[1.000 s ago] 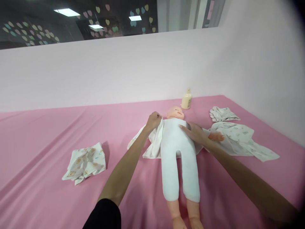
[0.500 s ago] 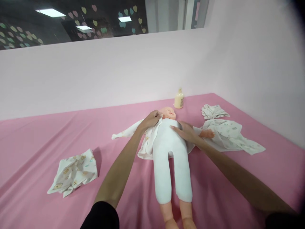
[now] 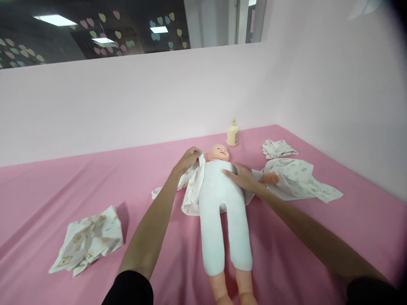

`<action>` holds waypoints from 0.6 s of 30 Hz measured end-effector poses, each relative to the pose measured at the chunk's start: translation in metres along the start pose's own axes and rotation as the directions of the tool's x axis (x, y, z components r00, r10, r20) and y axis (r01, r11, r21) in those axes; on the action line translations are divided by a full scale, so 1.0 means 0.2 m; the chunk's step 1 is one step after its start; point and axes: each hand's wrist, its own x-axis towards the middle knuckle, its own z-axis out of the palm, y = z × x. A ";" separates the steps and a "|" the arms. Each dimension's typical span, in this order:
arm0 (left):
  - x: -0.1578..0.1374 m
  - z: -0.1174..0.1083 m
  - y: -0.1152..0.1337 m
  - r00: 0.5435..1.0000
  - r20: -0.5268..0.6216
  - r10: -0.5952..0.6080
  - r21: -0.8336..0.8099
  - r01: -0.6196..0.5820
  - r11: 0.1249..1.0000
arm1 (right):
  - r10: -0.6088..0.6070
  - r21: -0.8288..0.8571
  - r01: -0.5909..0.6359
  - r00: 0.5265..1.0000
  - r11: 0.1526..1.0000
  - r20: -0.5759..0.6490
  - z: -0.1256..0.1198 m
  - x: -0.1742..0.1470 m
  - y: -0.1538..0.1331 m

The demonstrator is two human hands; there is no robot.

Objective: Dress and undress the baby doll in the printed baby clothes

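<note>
A baby doll [image 3: 219, 190] with a white cloth body lies on its back, head toward the wall. A white printed baby shirt [image 3: 193, 190] is spread open at its left side and partly under it. My left hand [image 3: 190, 157] pinches the shirt's edge near the doll's neck and lifts it. With its fingers and thumb spread, my right hand [image 3: 243, 176] rests on the doll's chest. The doll's hand and part of its arm show bare beyond my right hand; the other arm is hidden by the shirt and my forearm.
A pink sheet [image 3: 95, 178] covers the bed. At the left lies a crumpled bear-print cloth [image 3: 90, 237]. A cream pump bottle [image 3: 233, 134] stands behind the doll's head. A folded cloth [image 3: 279, 149] and a spread printed cloth [image 3: 292, 178] lie at the right, near the wall.
My left hand has drawn the shirt's edge outward to the left, away from the doll's neck. The shirt's sleeve has shifted inward. My right hand stays on the chest; the view has turned slightly.
</note>
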 end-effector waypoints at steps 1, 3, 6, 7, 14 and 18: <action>0.00 0.01 0.00 1.000 0.011 -0.002 0.007 0.002 1.000 | -0.004 0.004 0.004 1.000 1.000 0.001 0.00 0.00 0.00; -0.01 0.02 0.00 0.999 0.036 -0.004 0.039 0.003 0.999 | -0.006 0.000 0.006 1.000 1.000 -0.006 0.00 0.00 0.00; -0.03 0.05 0.02 0.999 0.046 0.006 0.151 -0.013 0.989 | -0.028 -0.009 0.028 0.999 1.000 -0.020 0.02 0.01 0.02; -0.03 0.06 0.03 0.999 0.044 0.005 0.210 -0.014 0.978 | -0.040 -0.013 0.039 0.999 0.999 -0.024 0.03 0.02 0.03; -0.11 0.16 0.17 1.000 -0.005 -0.029 0.771 0.022 0.637 | -0.152 -0.124 0.140 0.985 0.982 -0.088 0.01 -0.07 0.12; -0.16 0.33 0.25 0.963 -0.006 0.270 0.918 -0.102 0.384 | -0.072 -0.292 0.024 0.986 0.956 -0.154 -0.19 -0.20 0.28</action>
